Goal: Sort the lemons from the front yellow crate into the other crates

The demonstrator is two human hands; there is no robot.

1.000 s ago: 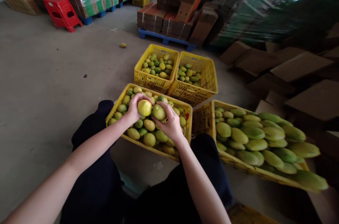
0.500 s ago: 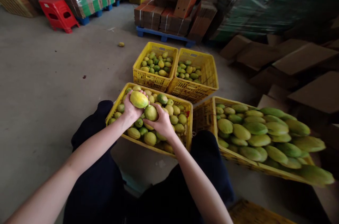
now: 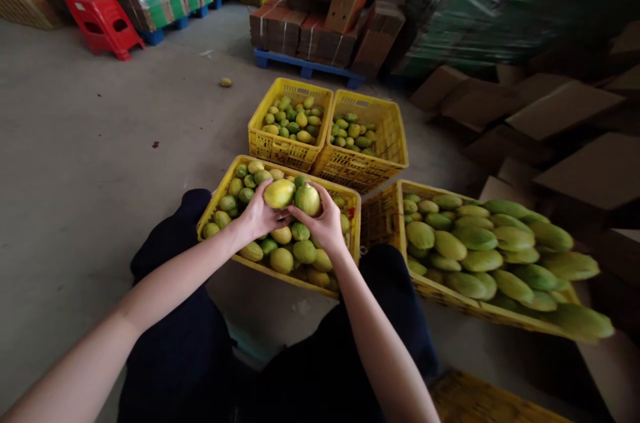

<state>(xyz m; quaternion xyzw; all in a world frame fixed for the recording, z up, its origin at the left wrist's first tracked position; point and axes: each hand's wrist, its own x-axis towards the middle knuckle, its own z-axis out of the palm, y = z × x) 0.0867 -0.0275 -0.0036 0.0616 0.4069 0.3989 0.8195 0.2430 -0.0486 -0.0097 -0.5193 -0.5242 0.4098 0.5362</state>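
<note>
My left hand (image 3: 259,217) is closed around a yellow papaya (image 3: 279,194), cupping it from below and the side. In my right hand (image 3: 326,221) is a rounder, greenish papaya (image 3: 307,200), its stem end turned up. The two fruits are side by side, almost touching, and the fingers of both hands meet beneath them. Both hands are above a yellow plastic crate (image 3: 354,236) between my knees. Several green and yellow papayas (image 3: 281,261) fill that crate; my hands hide some of them.
Beyond it stand two yellow crates, the left one (image 3: 285,149) and the right one (image 3: 393,129), partly filled with papayas. A crate (image 3: 425,289) on my right is heaped with larger papayas (image 3: 480,239). Flattened cardboard (image 3: 565,109), a red stool (image 3: 103,23) and a loose fruit (image 3: 225,82) lie farther off.
My left hand has moved right with the yellow papaya, and my right hand has raised the greenish one slightly to the right, stem end now up. The view has shifted a little.
</note>
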